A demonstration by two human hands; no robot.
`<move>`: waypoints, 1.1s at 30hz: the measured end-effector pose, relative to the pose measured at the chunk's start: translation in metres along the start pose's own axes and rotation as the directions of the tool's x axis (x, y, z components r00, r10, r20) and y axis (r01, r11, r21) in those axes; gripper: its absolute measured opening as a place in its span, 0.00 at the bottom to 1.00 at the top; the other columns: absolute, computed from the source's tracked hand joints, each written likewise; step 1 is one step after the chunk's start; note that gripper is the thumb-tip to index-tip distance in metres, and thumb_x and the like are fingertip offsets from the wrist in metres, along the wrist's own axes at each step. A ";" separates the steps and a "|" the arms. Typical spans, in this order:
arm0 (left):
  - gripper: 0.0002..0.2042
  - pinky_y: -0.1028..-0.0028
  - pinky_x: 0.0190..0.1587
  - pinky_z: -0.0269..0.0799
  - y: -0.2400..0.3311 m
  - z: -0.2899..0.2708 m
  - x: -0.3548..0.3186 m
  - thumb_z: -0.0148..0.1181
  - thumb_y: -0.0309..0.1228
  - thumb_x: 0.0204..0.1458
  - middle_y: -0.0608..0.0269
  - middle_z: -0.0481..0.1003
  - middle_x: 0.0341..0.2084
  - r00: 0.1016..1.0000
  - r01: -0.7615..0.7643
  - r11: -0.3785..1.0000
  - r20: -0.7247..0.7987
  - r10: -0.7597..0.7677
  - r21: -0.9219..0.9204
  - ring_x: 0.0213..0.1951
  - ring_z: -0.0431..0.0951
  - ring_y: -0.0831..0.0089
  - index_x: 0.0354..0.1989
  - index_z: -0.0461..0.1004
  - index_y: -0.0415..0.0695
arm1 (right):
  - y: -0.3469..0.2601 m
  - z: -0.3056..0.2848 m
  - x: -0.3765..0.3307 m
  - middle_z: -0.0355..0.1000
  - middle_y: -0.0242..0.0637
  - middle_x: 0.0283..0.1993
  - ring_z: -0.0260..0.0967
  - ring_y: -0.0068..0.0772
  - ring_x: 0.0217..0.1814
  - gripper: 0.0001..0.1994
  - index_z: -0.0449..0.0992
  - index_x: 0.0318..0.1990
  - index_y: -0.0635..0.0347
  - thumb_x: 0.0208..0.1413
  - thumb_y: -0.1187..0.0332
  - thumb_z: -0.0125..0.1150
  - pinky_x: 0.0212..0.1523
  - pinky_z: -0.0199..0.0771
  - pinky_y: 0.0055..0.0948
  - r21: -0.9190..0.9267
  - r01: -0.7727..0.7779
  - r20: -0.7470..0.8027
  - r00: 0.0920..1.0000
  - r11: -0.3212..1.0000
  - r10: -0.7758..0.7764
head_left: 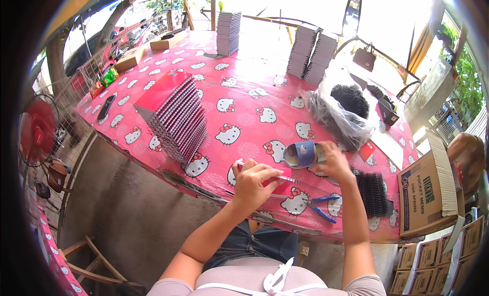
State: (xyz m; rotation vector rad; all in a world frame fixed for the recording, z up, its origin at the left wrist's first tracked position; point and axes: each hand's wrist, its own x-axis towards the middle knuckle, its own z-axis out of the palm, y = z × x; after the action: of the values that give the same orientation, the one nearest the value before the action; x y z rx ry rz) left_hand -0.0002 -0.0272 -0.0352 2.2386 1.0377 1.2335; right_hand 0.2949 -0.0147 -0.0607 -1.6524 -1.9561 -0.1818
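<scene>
My left hand point(254, 184) is closed on a pink-covered notebook point(283, 188) at the table's near edge. A thin spiral binding coil point(308, 184) stretches from the notebook's edge toward the right. My right hand point(333, 163) is at the right end of a blue rounded container point(299, 154) lying on its side, its pale inside showing on the left. The fingers of that hand are curved but apart; whether they press on the container I cannot tell. Blue-handled pliers point(324, 209) lie beneath the coil, near my right forearm.
A tall stack of pink spiral notebooks point(175, 117) stands left. Black coils fill a plastic bag point(338, 115), and more black coils point(374, 194) lie right, beside a cardboard box point(425, 189). Notebook stacks point(310, 54) stand far back. A phone point(105, 107) lies at the left edge.
</scene>
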 end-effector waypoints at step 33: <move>0.13 0.81 0.42 0.75 -0.042 -0.033 -0.017 0.61 0.16 0.48 0.62 0.79 0.36 0.853 0.418 0.530 0.118 -0.508 -0.738 0.39 0.77 0.79 0.44 0.77 0.39 | -0.083 -0.006 0.047 0.72 0.41 0.28 0.71 0.26 0.31 0.16 0.73 0.37 0.60 0.35 0.76 0.64 0.35 0.70 0.27 0.612 -0.163 0.282 0.959 0.774 -0.021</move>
State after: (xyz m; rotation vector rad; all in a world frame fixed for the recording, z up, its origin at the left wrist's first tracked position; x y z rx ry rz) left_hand -0.0520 -0.0134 -0.0533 1.1560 0.8538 1.2292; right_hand 0.2149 0.0041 -0.0116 -1.3269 -1.8432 0.7089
